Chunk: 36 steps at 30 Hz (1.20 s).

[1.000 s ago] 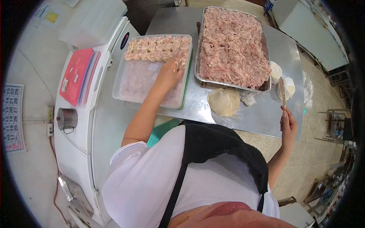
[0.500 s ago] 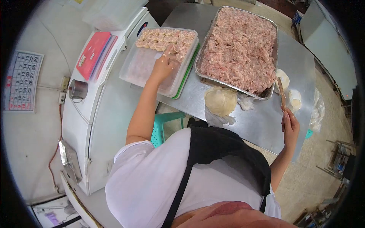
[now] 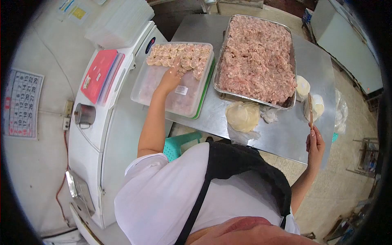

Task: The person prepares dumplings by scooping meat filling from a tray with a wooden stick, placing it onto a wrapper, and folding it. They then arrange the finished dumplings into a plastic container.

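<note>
My left hand reaches over the clear plastic container, fingers stretched out and touching the filled dumplings packed in rows at its far end. I cannot make out a separate dumpling between the fingers. My right hand grips a narrow brown spatula, held upright near the table's right edge. Between my hands lies a large metal tray heaped with ground meat. In front of the tray sits a stack of round pale wrappers on plastic.
Two more pale wrapper stacks lie right of the tray. A green-edged container is under the clear one. On the white freezer at left are red lids and a metal mug. A green stool stands below.
My left hand has shifted left across the container, uncovering dumplings and a white label to its right. The spatula in my right hand has moved away from the tray and stands more upright.
</note>
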Available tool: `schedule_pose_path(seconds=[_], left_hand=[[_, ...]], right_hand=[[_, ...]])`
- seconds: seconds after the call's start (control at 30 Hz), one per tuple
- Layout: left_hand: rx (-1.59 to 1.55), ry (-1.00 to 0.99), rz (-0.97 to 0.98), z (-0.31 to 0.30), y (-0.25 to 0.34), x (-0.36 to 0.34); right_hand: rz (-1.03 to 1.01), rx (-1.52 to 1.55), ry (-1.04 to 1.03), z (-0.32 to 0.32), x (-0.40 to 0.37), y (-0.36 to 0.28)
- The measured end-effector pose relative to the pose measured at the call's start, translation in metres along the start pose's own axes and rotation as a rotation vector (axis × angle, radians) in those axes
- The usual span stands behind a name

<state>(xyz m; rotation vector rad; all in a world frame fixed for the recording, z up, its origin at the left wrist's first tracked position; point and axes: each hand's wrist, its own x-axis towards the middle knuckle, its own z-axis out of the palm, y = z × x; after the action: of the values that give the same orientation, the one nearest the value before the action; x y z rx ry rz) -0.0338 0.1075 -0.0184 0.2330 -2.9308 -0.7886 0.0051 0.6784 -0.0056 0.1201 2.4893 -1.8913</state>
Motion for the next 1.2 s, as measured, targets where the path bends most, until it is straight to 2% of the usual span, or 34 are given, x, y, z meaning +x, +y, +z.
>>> schedule_pose_path(seconds=[0.23, 0.3, 0.43, 0.5, 0.53, 0.6, 0.63, 0.7, 0.77, 0.83, 0.87, 0.93, 1.0, 1.03, 1.13, 1.17, 1.2], left_hand=[[0.037, -0.058, 0.029, -0.031, -0.039, 0.018], [-0.075, -0.15, 0.148, -0.037, -0.035, 0.015], [-0.029, -0.203, 0.297, -0.03, -0.034, 0.019], [-0.133, -0.384, 0.303, -0.034, -0.015, 0.014], [-0.136, -0.393, 0.316, -0.028, -0.017, 0.018], [-0.055, -0.312, 0.487, -0.02, -0.02, 0.026], [-0.06, -0.315, 0.498, -0.022, -0.02, 0.027], [-0.075, -0.271, 0.383, -0.031, -0.02, 0.028], [-0.086, -0.235, 0.475, -0.024, -0.03, 0.028], [-0.103, -0.209, 0.575, -0.022, -0.03, 0.026], [-0.08, -0.251, 0.526, -0.023, -0.026, 0.025], [-0.055, -0.311, 0.51, -0.025, -0.011, 0.021], [-0.035, -0.33, 0.403, -0.027, 0.006, 0.012], [-0.037, -0.338, 0.423, -0.03, 0.018, 0.005], [-0.079, -0.266, 0.416, -0.031, 0.052, -0.015], [-0.255, -0.282, 0.473, -0.024, 0.067, -0.023], [-0.432, -0.297, 0.526, -0.015, 0.082, -0.032]], right_hand=[[0.043, -0.004, 0.08, 0.061, -0.056, -0.027], [0.049, -0.006, 0.104, 0.078, -0.07, -0.031], [0.054, 0.006, 0.125, 0.11, -0.096, -0.037], [0.071, 0.004, 0.152, 0.126, -0.106, -0.038], [0.078, 0.002, 0.161, 0.132, -0.11, -0.04], [0.083, -0.007, 0.172, 0.141, -0.118, -0.046], [0.084, -0.013, 0.169, 0.143, -0.12, -0.05], [0.088, -0.012, 0.195, 0.144, -0.125, -0.056], [0.091, -0.01, 0.223, 0.143, -0.126, -0.059], [0.062, -0.047, 0.2, 0.137, -0.121, -0.06], [0.07, -0.048, 0.228, 0.134, -0.117, -0.063], [-0.01, -0.161, 0.169, 0.129, -0.097, -0.069], [-0.012, -0.246, 0.096, 0.118, -0.069, -0.07], [-0.015, -0.264, 0.054, 0.112, -0.052, -0.065], [-0.099, -0.473, -0.04, 0.102, 0.0, -0.074], [-0.104, -0.474, -0.03, 0.092, 0.027, -0.066], [-0.245, -0.731, -0.064, 0.084, 0.058, -0.051]])
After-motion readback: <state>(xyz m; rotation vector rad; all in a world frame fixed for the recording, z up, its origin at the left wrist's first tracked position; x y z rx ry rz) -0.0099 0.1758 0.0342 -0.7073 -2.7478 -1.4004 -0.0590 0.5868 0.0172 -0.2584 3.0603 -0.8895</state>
